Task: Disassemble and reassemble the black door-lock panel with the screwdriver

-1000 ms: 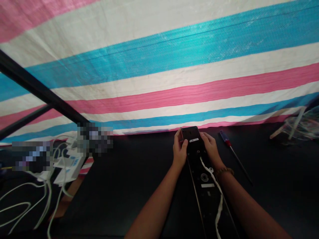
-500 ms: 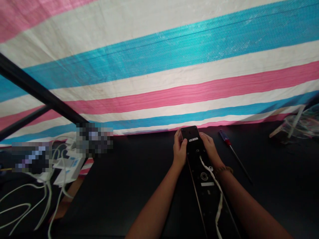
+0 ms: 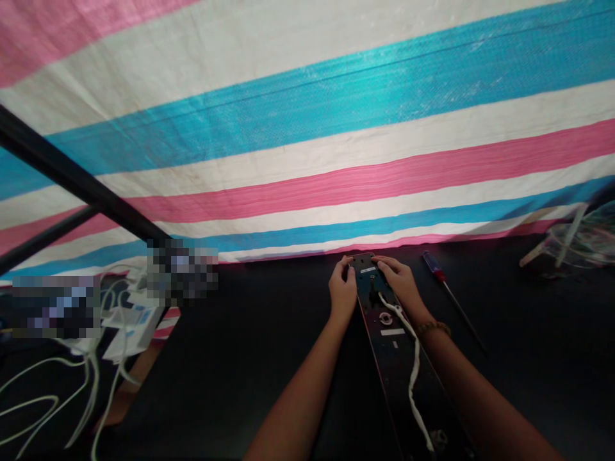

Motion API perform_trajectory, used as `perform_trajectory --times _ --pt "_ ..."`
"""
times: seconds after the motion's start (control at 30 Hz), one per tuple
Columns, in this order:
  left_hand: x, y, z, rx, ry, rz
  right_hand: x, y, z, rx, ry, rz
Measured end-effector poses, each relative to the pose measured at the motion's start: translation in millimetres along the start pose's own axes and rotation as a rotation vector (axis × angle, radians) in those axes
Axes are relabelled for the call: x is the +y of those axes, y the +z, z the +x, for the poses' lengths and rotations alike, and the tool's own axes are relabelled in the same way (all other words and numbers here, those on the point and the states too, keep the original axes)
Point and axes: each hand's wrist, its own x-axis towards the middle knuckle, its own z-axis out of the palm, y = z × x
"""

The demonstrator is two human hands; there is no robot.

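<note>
A long dark panel (image 3: 391, 365) lies lengthwise before me, its back face up, with white labels, a round fitting and small holes on it. A white wrapped cable (image 3: 416, 371) comes out of the panel near its far part and runs along it toward me. My left hand (image 3: 343, 289) grips the far left edge, thumb and fingers on either side of the corner. On the far right edge, my right hand (image 3: 398, 280) holds the panel with its fingers at the top corner. A bracelet is on my right wrist.
Right of the panel lies a screwdriver (image 3: 454, 301) with a blue and red handle. Clear plastic bags (image 3: 586, 237) sit at the far right. White cables (image 3: 91, 371) and a white box (image 3: 132, 330) are at left, near a black metal bar (image 3: 86, 176). A striped sheet (image 3: 336, 141) hangs behind.
The panel's far end has tipped lower and the whole panel has shifted slightly left, showing more of its near part. Both my hands have moved with it, still gripping the edges.
</note>
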Motion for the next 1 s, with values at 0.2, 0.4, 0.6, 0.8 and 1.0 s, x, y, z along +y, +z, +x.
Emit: perform_trajectory --times 0.2,0.4,0.6,0.8,1.0 --pt "1 -0.2 -1 0.017 0.003 -0.033 -1 3 -1 0.018 0.065 0.086" --pt "5 1.0 -3 0.02 0.0 -0.107 -6 3 -3 0.052 0.098 0.118" --pt "9 0.7 -8 -0.009 0.005 -0.176 -18 2 -8 -0.029 0.099 0.162" --pt "19 0.7 -13 -0.099 -0.064 -0.237 -28 1 -12 -0.026 0.074 0.232" --pt "19 -0.7 -15 -0.126 -0.069 -0.301 -32 0 -15 -0.046 0.074 0.258"
